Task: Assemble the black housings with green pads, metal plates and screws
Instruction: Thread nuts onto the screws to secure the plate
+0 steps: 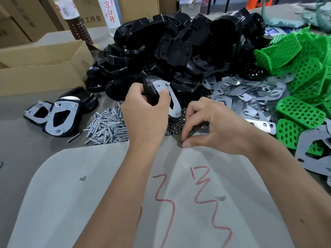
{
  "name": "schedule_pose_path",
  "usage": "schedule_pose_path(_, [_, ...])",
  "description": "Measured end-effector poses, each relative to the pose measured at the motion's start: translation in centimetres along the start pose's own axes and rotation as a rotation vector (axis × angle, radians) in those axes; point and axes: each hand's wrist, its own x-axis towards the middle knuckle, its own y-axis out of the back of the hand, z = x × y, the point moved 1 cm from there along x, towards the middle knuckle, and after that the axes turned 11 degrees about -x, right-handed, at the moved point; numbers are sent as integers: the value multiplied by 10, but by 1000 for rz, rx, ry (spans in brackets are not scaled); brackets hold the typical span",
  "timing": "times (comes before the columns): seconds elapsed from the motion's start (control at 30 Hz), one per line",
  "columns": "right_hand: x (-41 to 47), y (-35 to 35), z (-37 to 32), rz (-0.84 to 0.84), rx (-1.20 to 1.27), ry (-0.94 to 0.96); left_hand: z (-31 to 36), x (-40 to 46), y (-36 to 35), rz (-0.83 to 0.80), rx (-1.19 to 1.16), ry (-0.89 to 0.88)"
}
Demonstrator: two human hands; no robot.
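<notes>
Here the left hand (146, 111) grips a plated black housing (152, 86) above the screws (107, 125), while the right hand (213, 126) pinches among nuts (176, 125).

Bare grey sheet (71, 194) lies open near the person; screws (107, 124), housings (170, 45) crowd beyond

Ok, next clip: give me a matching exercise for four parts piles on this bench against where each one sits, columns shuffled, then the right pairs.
Things:
1. green pads
2. loose screws
3. finished assemblies
4. loose metal plates

Places:
A. far left of the bench, beside the cardboard box
B. right edge of the bench
C. just left of the left hand's wrist
D. between the black housing heap and the green pile

Pairs: 1-B, 2-C, 3-A, 4-D
</notes>
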Motion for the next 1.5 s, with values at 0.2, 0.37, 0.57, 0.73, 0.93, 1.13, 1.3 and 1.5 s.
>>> schedule_pose_path(0.2, [1,6,-1,210,213,60,2,-2,-1,-7,22,-75])
schedule_pose_path(0.37, [1,6,5,165,190,-2,3,-6,-5,-10,47,-144])
schedule_pose_path(0.57, [0,4,3,55,29,-30,0,0,0,64,9,-109])
schedule_pose_path(0.73, [-1,2,-3,-7,2,-11,0,2,0,25,-48,-30])
schedule_pose_path(0.93, [0,1,-1,12,-51,-21,-2,4,0,-57,-287,214])
schedule_pose_path(1.13, [2,0,5,158,10,-66,1,3,-1,-115,-324,223])
schedule_pose_path(1.3, [6,4,8,538,426,-111,4,-3,-5,-195,-263,134])
schedule_pose_path(1.5, [5,4,5,642,601,-82,8,-17,-16,-322,-253,64])
